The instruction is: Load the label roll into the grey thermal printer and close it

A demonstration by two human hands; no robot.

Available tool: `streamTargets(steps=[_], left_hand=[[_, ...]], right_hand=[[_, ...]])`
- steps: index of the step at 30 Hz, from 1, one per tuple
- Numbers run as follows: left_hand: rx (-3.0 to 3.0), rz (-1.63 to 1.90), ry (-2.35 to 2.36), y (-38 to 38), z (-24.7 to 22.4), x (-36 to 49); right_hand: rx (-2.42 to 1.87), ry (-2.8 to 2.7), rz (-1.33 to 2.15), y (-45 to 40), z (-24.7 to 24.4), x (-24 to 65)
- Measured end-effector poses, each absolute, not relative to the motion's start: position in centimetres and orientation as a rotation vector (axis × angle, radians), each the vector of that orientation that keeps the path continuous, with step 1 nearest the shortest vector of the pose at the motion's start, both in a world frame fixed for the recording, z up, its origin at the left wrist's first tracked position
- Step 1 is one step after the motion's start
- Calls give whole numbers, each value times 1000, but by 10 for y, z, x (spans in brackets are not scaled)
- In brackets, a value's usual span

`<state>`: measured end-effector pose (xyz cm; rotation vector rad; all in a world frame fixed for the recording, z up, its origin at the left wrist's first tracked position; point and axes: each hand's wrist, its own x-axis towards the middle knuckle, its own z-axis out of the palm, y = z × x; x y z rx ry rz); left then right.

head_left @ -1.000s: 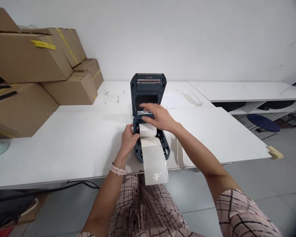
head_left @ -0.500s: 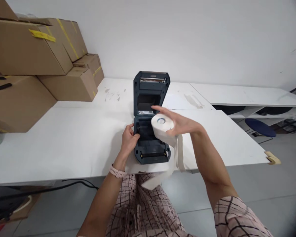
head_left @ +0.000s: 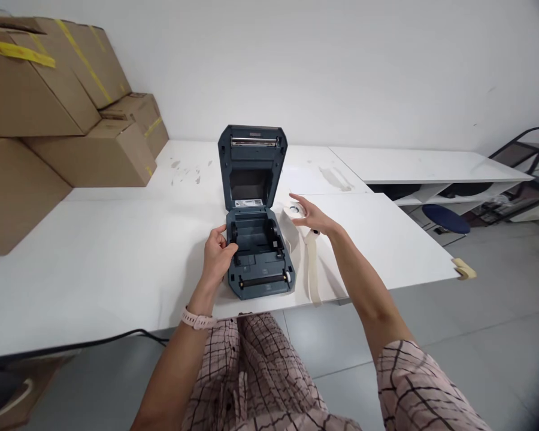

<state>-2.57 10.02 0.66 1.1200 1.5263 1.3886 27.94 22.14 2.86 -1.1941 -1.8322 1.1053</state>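
Left hand (head_left: pixel 216 254) on the printer (head_left: pixel 258 286), right hand (head_left: pixel 314 216) round the roll (head_left: pixel 288 214)

Clasping the printer's left wall with the left hand, in a narrow hold: thumb over the inner side, fingers along the outside. With the right hand, reaching round the white roll in a wide curve, fingers parted, thumb toward the near side; no telling from here how firm a hold. Roll on end, core upward, just right of the printer; hard to say whether touching the tabletop (head_left: pixel 130 257).

Lid (head_left: pixel 251 170) raised, with the bay (head_left: pixel 254 239) below open to view. In the way of a full view of the roll: the right hand. Near the roll, a beige strip (head_left: pixel 312 269) running down to the tabletop's front edge, upper end close under the right hand. Stacked at far left, cardboard boxes (head_left: pixel 94 149) with yellow tape (head_left: pixel 21 53). Off to the right, a pale block (head_left: pixel 464 269) at the tabletop's corner and a blue stool (head_left: pixel 446 218) beyond. On the left wrist, a pink band (head_left: pixel 198 320).
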Motion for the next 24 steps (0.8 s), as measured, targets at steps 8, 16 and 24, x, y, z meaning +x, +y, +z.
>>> streamTargets(steps=[8, 16, 24], left_hand=[[1083, 1390, 1514, 98, 9, -25], [1058, 1427, 1505, 98, 8, -22], [1041, 1424, 1474, 98, 7, -22]], right_hand=[[-1082, -1558, 1480, 161, -13, 341], [-532, -1899, 1397, 141, 57, 276], [-771, -2766, 703, 160, 82, 166]])
